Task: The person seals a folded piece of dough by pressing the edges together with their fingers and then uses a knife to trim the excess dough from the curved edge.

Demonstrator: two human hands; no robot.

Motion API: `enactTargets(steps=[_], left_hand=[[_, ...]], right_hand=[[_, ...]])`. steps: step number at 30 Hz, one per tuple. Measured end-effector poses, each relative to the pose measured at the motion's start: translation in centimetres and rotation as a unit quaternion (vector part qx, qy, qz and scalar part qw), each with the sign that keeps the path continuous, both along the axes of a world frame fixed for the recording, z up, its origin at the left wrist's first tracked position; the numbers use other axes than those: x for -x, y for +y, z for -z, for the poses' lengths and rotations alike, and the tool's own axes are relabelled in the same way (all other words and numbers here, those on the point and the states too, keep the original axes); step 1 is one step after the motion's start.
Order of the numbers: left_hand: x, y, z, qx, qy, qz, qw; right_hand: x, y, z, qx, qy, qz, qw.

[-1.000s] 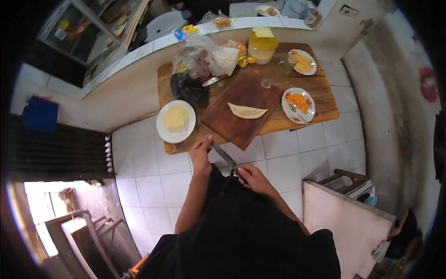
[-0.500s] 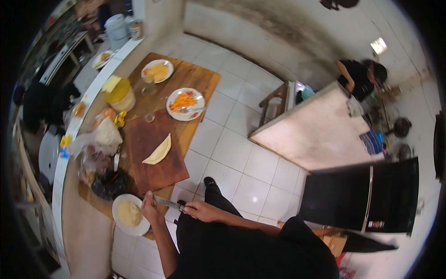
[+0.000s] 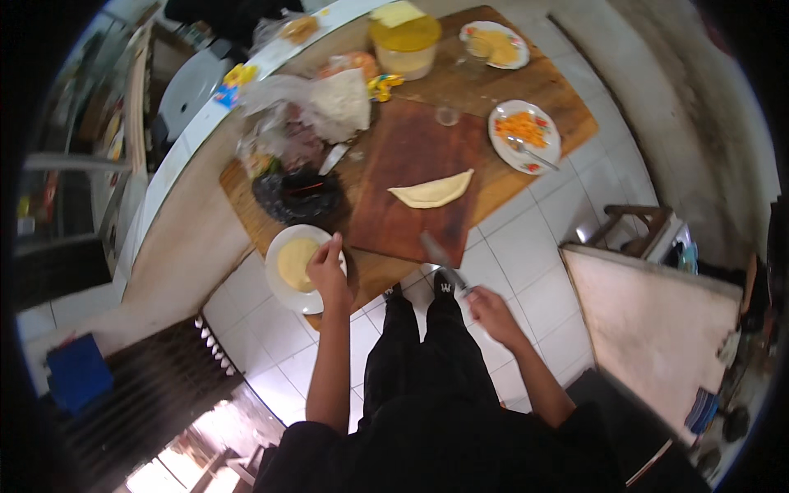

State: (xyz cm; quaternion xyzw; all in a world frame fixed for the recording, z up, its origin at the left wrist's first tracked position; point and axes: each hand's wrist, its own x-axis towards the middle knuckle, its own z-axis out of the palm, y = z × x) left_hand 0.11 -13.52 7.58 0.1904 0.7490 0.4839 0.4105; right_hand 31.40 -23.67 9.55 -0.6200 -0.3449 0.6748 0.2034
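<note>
- Your left hand (image 3: pixel 327 267) rests on the right rim of the white plate (image 3: pixel 297 268), fingers curled over it and pinching the edge, near the bench's front corner
- On that plate lies a pale round dough disc (image 3: pixel 296 263); the hand sits at its 3 o'clock
- Your right hand (image 3: pixel 486 311) is closed around the handle of a knife (image 3: pixel 441 261), off the bench's front edge and over the tiled floor (image 3: pixel 526 271)
- The knife blade points toward 11 o'clock from that hand, its tip over the near edge of the dark board (image 3: pixel 415 185)
- A folded half-moon of dough (image 3: pixel 433 190) lies on the board, at 12 o'clock from the knife tip and well apart from both hands
- At 12 o'clock from the white plate sits a black bag (image 3: pixel 297 195), with clear bags (image 3: pixel 312 111) beyond it
- A plate of orange filling (image 3: pixel 524 134) with a spoon on it stands at 2 o'clock from the board
- A yellow-lidded tub (image 3: pixel 406 45) and another plate (image 3: pixel 493 43) sit at the bench's (image 3: pixel 567 90) far end
- A small glass (image 3: pixel 447 115) stands on the board's far edge
</note>
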Motion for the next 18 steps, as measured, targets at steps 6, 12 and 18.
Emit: enactTargets(steps=[6, 12, 18], left_hand=[[4.1, 7.2, 1.6, -0.029, 0.164, 0.158, 0.973], [4.4, 15.7, 5.4, -0.124, 0.491, 0.315, 0.803], [4.7, 19.1, 8.6, -0.062, 0.608, 0.403, 0.681]], right_hand=[[2.1, 12.7, 2.2, -0.324, -0.274, -0.064, 0.903], [5.5, 25.0, 4.2, -0.438, -0.48, -0.245, 0.72], [7.3, 29.0, 6.6, -0.489, -0.505, -0.294, 0.648]])
